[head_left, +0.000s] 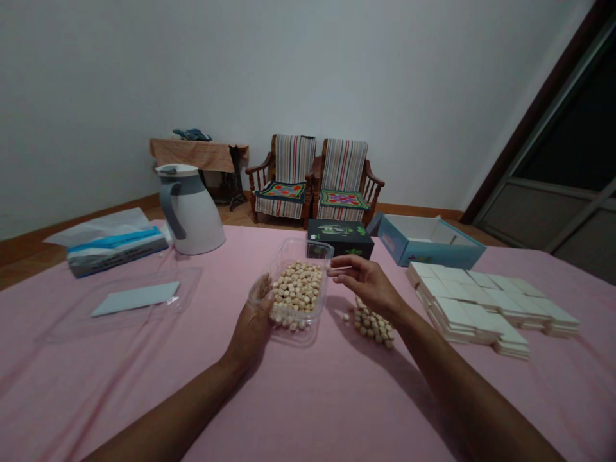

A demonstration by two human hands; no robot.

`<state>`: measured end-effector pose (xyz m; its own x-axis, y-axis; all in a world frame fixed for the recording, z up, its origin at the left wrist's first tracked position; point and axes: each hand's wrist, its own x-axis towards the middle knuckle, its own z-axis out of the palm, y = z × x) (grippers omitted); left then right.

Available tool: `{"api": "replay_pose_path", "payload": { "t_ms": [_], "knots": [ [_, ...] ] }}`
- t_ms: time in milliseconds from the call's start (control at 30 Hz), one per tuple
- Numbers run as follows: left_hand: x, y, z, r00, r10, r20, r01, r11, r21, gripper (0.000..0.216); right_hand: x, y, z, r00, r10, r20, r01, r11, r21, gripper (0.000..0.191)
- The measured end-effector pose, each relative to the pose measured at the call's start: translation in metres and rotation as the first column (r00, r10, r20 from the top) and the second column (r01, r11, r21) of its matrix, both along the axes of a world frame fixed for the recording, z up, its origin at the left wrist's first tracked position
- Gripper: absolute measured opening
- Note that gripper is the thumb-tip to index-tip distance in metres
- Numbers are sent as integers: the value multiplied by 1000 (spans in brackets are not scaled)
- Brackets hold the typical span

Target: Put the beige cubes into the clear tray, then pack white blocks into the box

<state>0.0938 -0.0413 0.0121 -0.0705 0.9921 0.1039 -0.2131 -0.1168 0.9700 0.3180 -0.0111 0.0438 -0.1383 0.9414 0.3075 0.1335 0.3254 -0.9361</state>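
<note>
A clear plastic container (329, 256) sits tilted in front of me. Inside it lie many small, pale, rounded wooden pieces (298, 287). My left hand (253, 327) grips the container's left side, thumb at the wall and fingers partly seen through the plastic. Beside the right wall is my right hand (362, 279), its fingers stretched out and slightly apart. Whether those fingertips touch the rim I cannot tell. Below that hand, a pile of similar wooden pieces (373, 326) rests on the pink cloth, partly hidden by the wrist.
Stacks of thin pale wooden squares (474, 298) lie at right, with an open blue box (433, 240) behind them. A black box (339, 237) stands beyond the container. On the left are a white jug (197, 215), a tissue pack (118, 247) and a clear lid (190, 282).
</note>
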Motion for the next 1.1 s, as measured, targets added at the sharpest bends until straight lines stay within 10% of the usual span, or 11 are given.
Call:
{"api": "replay_pose_path", "payload": {
  "t_ms": [200, 400, 533, 667, 933, 1100],
  "knots": [
    [0, -1, 0, 998, 50, -32, -51, 998, -30, 57, 11, 1, -2, 959, -77, 271, 74, 997, 22, 11],
    [-1, -1, 0, 995, 50, -82, -54, 998, -43, 57, 22, -5, -12, 478, 26, 878, 7, 999, -34, 15],
    [-2, -1, -1, 997, 39, -66, -41, 999, -24, 55, 17, -8, -17, 354, 31, 935, 36, 998, -47, 18],
    [-2, 0, -2, 999, 14, -47, -14, 1000, -3, 56, 19, -3, -14, 442, -64, 895, 70, 997, 37, 20],
    [-2, 1, -2, 996, 47, -80, -50, 998, -29, 59, 7, -6, 8, 932, -119, 343, 106, 993, 56, 11],
    [-3, 1, -2, 994, 46, -99, -47, 999, -14, 59, -5, -10, 14, 1000, 10, 6, -10, 1000, 23, 23]
  ]
}}
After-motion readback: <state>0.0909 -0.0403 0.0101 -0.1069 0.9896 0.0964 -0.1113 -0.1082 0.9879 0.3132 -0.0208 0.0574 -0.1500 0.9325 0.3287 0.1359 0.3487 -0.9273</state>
